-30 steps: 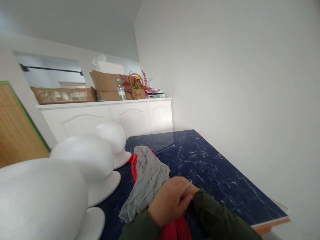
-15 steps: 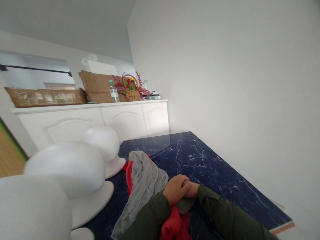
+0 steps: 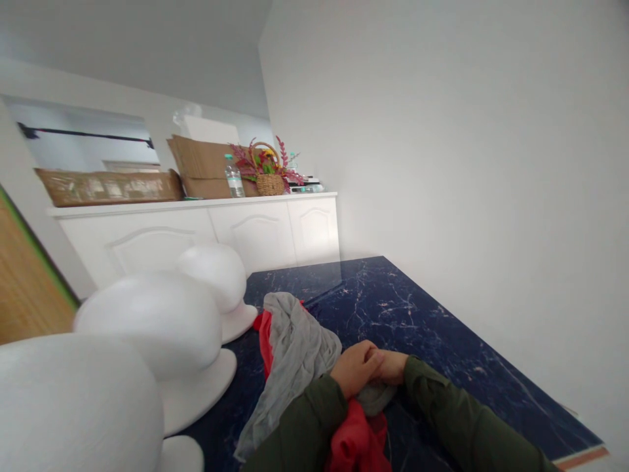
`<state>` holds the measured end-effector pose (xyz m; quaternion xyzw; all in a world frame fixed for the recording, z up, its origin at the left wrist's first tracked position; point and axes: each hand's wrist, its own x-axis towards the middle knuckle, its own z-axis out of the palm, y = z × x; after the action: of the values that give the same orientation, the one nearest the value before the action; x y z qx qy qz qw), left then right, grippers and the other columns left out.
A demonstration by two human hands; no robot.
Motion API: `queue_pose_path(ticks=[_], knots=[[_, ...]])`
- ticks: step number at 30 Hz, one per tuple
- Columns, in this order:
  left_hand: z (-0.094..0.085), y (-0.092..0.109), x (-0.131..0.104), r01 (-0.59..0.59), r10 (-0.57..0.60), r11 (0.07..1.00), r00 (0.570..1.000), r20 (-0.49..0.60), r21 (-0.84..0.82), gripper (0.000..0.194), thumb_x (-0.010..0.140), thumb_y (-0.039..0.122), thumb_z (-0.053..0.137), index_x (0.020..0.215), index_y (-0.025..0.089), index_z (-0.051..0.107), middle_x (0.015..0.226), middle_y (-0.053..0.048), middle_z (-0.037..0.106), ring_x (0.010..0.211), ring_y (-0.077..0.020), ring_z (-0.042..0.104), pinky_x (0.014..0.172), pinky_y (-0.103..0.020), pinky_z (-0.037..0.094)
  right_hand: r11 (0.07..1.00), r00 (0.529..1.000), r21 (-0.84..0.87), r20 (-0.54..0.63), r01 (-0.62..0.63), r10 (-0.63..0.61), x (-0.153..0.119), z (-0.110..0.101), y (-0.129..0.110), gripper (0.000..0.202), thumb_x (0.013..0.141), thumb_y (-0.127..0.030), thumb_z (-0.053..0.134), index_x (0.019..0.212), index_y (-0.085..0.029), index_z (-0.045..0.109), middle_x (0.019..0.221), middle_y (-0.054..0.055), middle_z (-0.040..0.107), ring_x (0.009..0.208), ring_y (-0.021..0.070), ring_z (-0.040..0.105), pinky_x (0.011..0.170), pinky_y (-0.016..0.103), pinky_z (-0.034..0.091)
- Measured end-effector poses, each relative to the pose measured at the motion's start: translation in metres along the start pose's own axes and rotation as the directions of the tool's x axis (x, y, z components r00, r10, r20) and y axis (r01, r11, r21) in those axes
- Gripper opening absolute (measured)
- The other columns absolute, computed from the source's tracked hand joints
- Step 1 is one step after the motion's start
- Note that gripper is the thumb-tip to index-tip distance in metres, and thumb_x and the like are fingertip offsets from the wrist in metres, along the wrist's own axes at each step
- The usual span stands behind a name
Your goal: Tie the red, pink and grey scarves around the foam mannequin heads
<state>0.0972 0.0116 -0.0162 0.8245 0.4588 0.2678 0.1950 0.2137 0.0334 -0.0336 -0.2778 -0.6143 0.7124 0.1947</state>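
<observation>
My left hand (image 3: 354, 368) is closed over the fingers of my right hand (image 3: 393, 366), and the two are clasped together above the dark blue marbled table. The right fingers are mostly hidden under the left ones. Beneath and beside them lies a crumpled grey cloth (image 3: 301, 351), stretching away to the left. Part of a red cloth (image 3: 358, 438) shows between my green sleeves, and more red peeks out at the grey cloth's far left edge. Whether my fingers also grip any cloth cannot be seen.
Several white rounded forms on flat bases, one of them a large white form (image 3: 154, 321), line the left side. The table (image 3: 393, 308) runs beside a bare wall. Behind stands a white cabinet (image 3: 255, 233) bearing a flower basket (image 3: 270, 184), a bottle (image 3: 234, 178) and cardboard boxes.
The whole view has shifted slightly, so everything sits a little further right. My hands stay clasped, and the cloths look unmoved on the table.
</observation>
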Motion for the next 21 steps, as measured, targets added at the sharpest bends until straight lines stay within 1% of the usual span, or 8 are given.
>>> queue_pose_path(ticks=[6,9,10,12,14,17,19,21], knots=[[-0.002,0.002,-0.001,-0.016,0.016,1.0,1.0,0.0,0.014,0.033,0.083,0.041,0.03,0.091,0.02,0.055,0.088,-0.002,0.061,0.082,-0.0148,0.054,0.071,-0.026,0.04,1.0,1.0,0.014,-0.012,0.0,0.0,-0.001,0.001,0.0,0.034,0.052,-0.022,0.069,0.084,-0.013,0.061,0.068,0.0,0.059,0.053,0.0073,0.049,0.056,0.025,0.039],[-0.002,0.003,-0.002,-0.028,0.028,0.999,1.0,-0.002,0.02,0.032,0.083,0.038,0.031,0.092,0.02,0.055,0.088,-0.002,0.061,0.081,-0.0149,0.054,0.072,-0.027,0.041,1.0,1.0,0.01,-0.016,0.009,-0.009,-0.001,0.0,0.0,0.035,0.053,-0.022,0.069,0.086,-0.013,0.06,0.073,0.002,0.06,0.059,0.0091,0.052,0.057,0.025,0.04],[-0.003,0.004,-0.003,-0.039,0.039,0.999,0.999,-0.029,0.019,0.03,0.083,0.037,0.033,0.093,0.019,0.055,0.089,-0.002,0.061,0.082,-0.015,0.054,0.074,-0.028,0.041,1.0,1.0,0.02,0.004,0.016,-0.016,0.0,-0.001,-0.001,0.035,0.053,-0.022,0.069,0.086,-0.014,0.06,0.076,0.002,0.061,0.063,0.0106,0.054,0.059,0.025,0.041],[-0.007,0.008,-0.005,-0.092,0.095,0.995,0.986,-0.134,0.026,0.025,0.081,0.031,0.038,0.095,0.018,0.055,0.094,-0.004,0.06,0.088,-0.0155,0.053,0.08,-0.029,0.041,0.998,0.998,0.061,0.05,0.029,-0.032,0.001,-0.002,-0.003,0.035,0.053,-0.023,0.069,0.086,-0.015,0.06,0.081,0.004,0.061,0.071,0.0134,0.056,0.065,0.028,0.042],[-0.014,0.018,-0.009,-0.191,0.2,0.98,0.944,-0.261,0.061,0.023,0.079,0.025,0.04,0.095,0.017,0.054,0.098,-0.005,0.059,0.094,-0.0159,0.051,0.085,-0.031,0.039,0.992,0.997,0.119,0.06,0.048,-0.055,0.002,-0.005,-0.005,0.033,0.054,-0.024,0.069,0.084,-0.014,0.06,0.083,0.004,0.062,0.077,0.0154,0.056,0.071,0.031,0.042],[-0.025,0.038,-0.025,-0.366,0.401,0.916,0.834,-0.38,0.164,0.02,0.077,0.019,0.042,0.092,0.019,0.055,0.094,-0.005,0.062,0.091,-0.0158,0.053,0.083,-0.032,0.042,0.984,0.996,0.159,0.027,0.079,-0.084,0.002,-0.011,-0.008,0.028,0.057,-0.025,0.067,0.082,-0.014,0.061,0.082,0.003,0.062,0.079,0.0148,0.056,0.077,0.03,0.04],[-0.029,0.049,-0.046,-0.443,0.502,0.865,0.747,-0.437,0.236,0.022,0.075,0.015,0.044,0.094,0.021,0.054,0.091,-0.005,0.063,0.087,-0.0162,0.056,0.081,-0.034,0.045,0.985,0.998,0.166,0.012,0.055,-0.058,0.002,-0.015,-0.007,0.031,0.057,-0.022,0.067,0.086,-0.014,0.06,0.082,0.002,0.062,0.077,0.0128,0.056,0.076,0.028,0.04],[-0.027,0.051,-0.078,-0.454,0.551,0.834,0.662,-0.507,0.313,0.03,0.073,0.013,0.045,0.099,0.026,0.052,0.089,-0.003,0.065,0.084,-0.0171,0.058,0.077,-0.037,0.047,0.982,1.0,0.188,0.001,0.009,-0.01,0.002,-0.019,-0.006,0.04,0.054,-0.018,0.068,0.092,-0.014,0.059,0.085,0.002,0.061,0.074,0.011,0.056,0.071,0.025,0.04]])
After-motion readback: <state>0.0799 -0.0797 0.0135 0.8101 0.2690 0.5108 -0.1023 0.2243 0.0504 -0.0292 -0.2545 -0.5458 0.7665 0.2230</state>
